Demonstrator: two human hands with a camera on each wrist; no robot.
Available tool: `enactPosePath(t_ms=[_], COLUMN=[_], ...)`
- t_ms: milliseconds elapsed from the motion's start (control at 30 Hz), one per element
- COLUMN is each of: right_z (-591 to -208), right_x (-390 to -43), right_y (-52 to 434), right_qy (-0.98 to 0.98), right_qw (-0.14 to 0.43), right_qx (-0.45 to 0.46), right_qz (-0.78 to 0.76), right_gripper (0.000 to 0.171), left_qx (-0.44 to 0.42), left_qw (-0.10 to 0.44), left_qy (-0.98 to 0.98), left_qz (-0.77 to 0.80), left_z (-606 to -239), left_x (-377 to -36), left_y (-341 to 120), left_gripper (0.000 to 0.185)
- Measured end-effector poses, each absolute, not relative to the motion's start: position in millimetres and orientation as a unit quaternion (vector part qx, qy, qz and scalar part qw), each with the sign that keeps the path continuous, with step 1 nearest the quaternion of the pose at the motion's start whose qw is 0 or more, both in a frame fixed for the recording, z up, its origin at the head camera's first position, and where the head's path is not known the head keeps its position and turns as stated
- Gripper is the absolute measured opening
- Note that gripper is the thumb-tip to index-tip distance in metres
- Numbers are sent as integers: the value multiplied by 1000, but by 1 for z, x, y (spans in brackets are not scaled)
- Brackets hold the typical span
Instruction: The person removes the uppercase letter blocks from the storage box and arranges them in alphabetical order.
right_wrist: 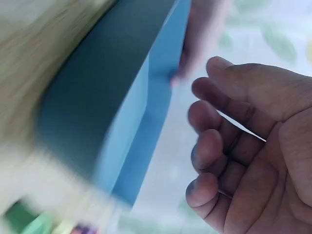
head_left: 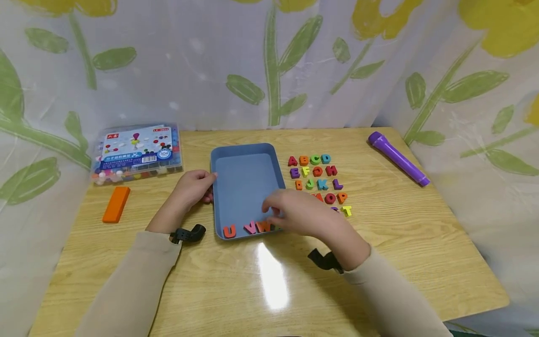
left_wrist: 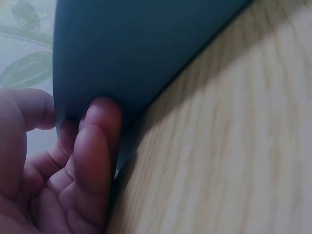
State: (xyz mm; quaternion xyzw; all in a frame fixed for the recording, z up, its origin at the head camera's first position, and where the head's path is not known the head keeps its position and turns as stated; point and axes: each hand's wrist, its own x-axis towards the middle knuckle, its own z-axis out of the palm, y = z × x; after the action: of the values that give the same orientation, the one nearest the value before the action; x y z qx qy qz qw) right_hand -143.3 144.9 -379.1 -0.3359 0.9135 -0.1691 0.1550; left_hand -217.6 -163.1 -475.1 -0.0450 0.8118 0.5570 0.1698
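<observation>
A blue tray (head_left: 244, 150) lies in the middle of the wooden table. Along its near wall lie an orange U (head_left: 229, 231), a pink V (head_left: 250, 227) and a red W (head_left: 263, 226). My left hand (head_left: 208, 185) grips the tray's left rim; in the left wrist view the hand (left_wrist: 68, 122) has its thumb on one side of the tray wall (left_wrist: 146, 44) and curled fingers on the other. My right hand (head_left: 271, 213) hovers over the tray's near right corner. In the blurred right wrist view this hand (right_wrist: 204, 146) has loosely curled fingers holding nothing, beside the tray (right_wrist: 141, 97). Rows of coloured letters (head_left: 316, 178) lie right of the tray.
A purple torch (head_left: 397, 158) lies at the back right. An orange block (head_left: 116, 204) and a clear plastic box of small pegs (head_left: 136, 152) are at the left. A leaf-patterned curtain surrounds the table on three sides.
</observation>
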Motion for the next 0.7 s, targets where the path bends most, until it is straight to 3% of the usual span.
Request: enactPosePath(t_ms=[300,700], right_z=[-375,-389], right_x=[-165,-174], right_y=[51,45], right_qy=[875,851], right_qw=[213,267], right_qx=[-434,-451], right_qz=[5,-28], right_gripper=[22,13], left_qx=[-38,-41], left_qw=[178,181], left_qy=[798,801], left_qz=[575,570], left_z=[-474,-475], left_x=[-217,-219], left_y=[-166,-166], left_gripper=[42,44])
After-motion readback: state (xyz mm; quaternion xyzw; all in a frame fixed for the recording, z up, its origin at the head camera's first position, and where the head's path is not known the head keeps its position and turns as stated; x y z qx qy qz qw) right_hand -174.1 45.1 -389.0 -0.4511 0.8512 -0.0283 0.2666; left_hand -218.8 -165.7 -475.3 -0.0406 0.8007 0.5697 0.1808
